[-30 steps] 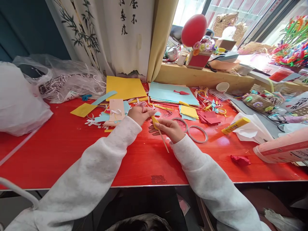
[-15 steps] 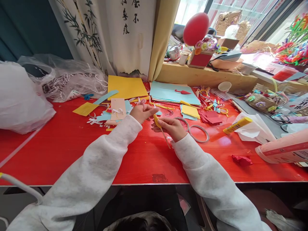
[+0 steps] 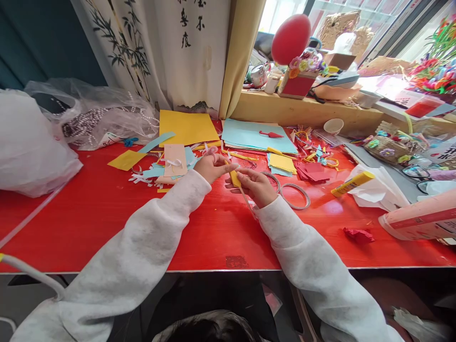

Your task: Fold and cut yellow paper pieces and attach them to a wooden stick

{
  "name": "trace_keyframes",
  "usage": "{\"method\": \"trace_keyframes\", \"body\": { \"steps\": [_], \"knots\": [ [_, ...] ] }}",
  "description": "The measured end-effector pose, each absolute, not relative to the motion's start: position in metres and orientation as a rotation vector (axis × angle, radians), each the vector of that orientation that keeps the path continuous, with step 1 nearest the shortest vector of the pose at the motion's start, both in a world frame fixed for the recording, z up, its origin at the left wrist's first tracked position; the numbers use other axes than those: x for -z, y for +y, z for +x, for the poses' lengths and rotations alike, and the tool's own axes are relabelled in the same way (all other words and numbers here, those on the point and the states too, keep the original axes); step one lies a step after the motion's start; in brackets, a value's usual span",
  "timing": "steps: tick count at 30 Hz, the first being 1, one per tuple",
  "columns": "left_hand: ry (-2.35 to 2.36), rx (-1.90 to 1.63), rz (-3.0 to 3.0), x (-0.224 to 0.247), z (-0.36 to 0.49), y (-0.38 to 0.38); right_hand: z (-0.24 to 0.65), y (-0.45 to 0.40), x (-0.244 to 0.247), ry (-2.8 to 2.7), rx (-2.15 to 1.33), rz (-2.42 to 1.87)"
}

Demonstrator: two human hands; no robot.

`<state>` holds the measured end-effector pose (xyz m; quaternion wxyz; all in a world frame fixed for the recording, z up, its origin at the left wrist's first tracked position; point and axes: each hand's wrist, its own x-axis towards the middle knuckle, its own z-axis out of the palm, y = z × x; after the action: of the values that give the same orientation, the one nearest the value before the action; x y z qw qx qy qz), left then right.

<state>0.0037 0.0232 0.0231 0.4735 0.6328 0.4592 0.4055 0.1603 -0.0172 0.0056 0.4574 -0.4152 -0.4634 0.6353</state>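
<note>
A small folded piece of yellow paper is between my hands above the red table, with a thin pale strip or stick trailing down from it. My right hand grips the paper from the right, thumb on top and fingers behind. My left hand is closed in a pinch at the paper's upper end; its fingertips partly hide the contact. Pink loops, perhaps scissor handles, show just behind the left hand. Two grey ring-shaped coils lie right of my right hand.
Yellow sheets, blue sheets and paper scraps lie at the back. On the right are red paper squares, a glue stick, crumpled red paper and a pink cylinder. Plastic bags stand left.
The yellow paper has turned slightly in my fingers and shows a broader face. My right fingers have shifted and loosened a little; my left hand has barely moved.
</note>
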Motion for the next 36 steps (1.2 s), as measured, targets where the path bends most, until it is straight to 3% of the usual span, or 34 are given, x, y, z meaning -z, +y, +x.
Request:
{"method": "trace_keyframes", "body": {
  "steps": [5,12,17,24,36],
  "knots": [
    [1.216,-1.066,1.559,-0.025,0.005,0.024,0.162,-0.016,-0.004,-1.146,-1.570,-1.041],
    [0.852,-0.951,1.569,-0.039,0.007,0.014,0.164,-0.017,-0.009,-1.098,-1.750,-0.928],
    [1.101,-1.127,1.655,-0.033,0.007,0.013,0.160,-0.023,-0.014,-1.276,-1.532,-0.985],
    [0.997,-0.983,1.570,-0.035,0.008,0.013,0.162,-0.024,-0.016,-1.266,-1.359,-1.034],
    [1.126,-1.053,1.525,-0.034,0.006,0.016,0.160,-0.024,-0.015,-1.347,-1.431,-1.063]
  ]
}}
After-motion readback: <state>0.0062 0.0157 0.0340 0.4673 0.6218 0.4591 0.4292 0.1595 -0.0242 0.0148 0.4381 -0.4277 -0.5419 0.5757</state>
